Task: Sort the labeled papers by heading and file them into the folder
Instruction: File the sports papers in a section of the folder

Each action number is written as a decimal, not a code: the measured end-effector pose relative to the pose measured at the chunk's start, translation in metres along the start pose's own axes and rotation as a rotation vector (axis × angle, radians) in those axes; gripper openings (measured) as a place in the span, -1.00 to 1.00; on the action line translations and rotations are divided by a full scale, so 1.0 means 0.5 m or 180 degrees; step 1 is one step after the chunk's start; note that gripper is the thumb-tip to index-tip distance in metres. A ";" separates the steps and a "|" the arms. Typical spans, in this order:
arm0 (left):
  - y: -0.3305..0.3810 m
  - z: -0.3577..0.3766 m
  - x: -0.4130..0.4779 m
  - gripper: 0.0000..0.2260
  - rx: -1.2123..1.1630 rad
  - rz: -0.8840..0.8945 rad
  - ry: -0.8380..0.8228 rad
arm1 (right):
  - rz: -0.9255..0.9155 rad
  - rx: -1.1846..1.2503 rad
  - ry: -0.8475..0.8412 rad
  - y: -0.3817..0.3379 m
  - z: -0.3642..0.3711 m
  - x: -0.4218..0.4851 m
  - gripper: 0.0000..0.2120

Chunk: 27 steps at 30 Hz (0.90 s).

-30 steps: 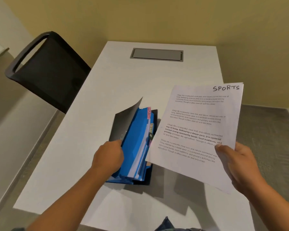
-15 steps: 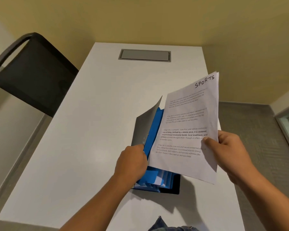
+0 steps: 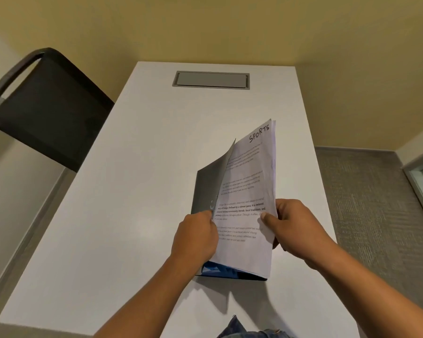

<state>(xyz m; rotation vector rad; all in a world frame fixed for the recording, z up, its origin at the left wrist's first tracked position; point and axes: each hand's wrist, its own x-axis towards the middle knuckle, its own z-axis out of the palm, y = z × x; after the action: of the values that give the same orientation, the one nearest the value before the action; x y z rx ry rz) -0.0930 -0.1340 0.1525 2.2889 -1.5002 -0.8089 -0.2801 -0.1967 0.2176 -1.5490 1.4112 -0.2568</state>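
While the left hand (image 3: 195,237) holds up the grey cover (image 3: 206,189) of the folder (image 3: 253,278), its grip is closed on the cover's edge, with the fingers curled around it. The folder lies on the white table (image 3: 132,191), near the front edge and toward the right side. The right hand (image 3: 293,228) holds the paper (image 3: 247,191) by its right edge: the thumb lies on the printed face and the fingers are behind, so this grip is clamped on the paper. The paper stands tilted between the two hands, just behind the lifted cover. Its lower edge is down inside the folder, over the blue dividers (image 3: 215,269), which show only at the folder's near end. The heading "SPORTS" is written by hand at the top corner and rises above the cover. A black chair (image 3: 47,106) stands at the table's left side. A grey hatch (image 3: 211,80) is set in the table's far end. Grey carpet (image 3: 376,203) shows on the right.
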 end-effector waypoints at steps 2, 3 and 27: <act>0.001 -0.002 0.002 -0.86 -0.0034 -0.0006 0.0037 | -0.0051 -0.0068 -0.0089 -0.009 -0.007 -0.006 -0.80; 0.001 -0.003 0.003 -0.85 -0.0045 -0.0018 0.0059 | -0.0070 -0.0083 -0.0121 -0.014 -0.013 -0.009 -0.79; 0.006 0.031 0.002 -0.73 -0.0215 -0.0239 0.0017 | 0.0213 -0.1228 0.0203 0.055 0.107 0.116 -0.78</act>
<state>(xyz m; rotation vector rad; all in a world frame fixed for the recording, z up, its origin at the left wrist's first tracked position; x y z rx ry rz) -0.1040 -0.1353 0.1411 2.3081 -1.3705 -0.8597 -0.2424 -0.2143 0.1450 -1.8110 1.6284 0.0099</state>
